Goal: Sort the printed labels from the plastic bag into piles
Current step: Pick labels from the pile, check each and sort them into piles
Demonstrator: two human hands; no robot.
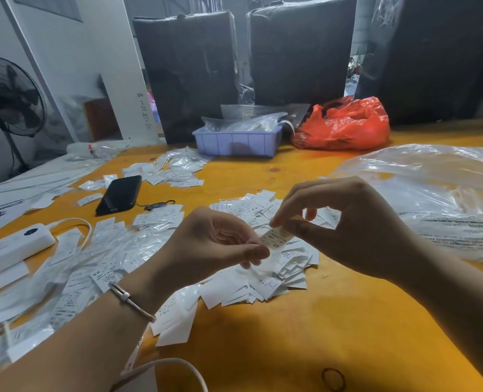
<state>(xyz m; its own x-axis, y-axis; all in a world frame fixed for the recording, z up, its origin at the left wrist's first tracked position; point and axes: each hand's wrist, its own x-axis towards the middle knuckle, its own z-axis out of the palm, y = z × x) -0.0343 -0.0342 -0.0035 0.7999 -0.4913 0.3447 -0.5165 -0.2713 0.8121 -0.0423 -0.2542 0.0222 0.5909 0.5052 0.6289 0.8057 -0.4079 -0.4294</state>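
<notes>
Pinching 1 small printed label [277,238] between them, the left hand [220,239] and right hand [344,222] are holding it just above the near pile of labels [277,275] on the yellow table [291,335]. At far right is lying the clear plastic bag [432,199].

Both hands [214,239] [347,224] pinch one label [277,238] above a label pile [279,267].

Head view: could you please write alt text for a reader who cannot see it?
Both hands, left hand and right hand, pinch one printed label above a pile of labels on a yellow table. A black phone lies left, a clear plastic bag right.
</notes>
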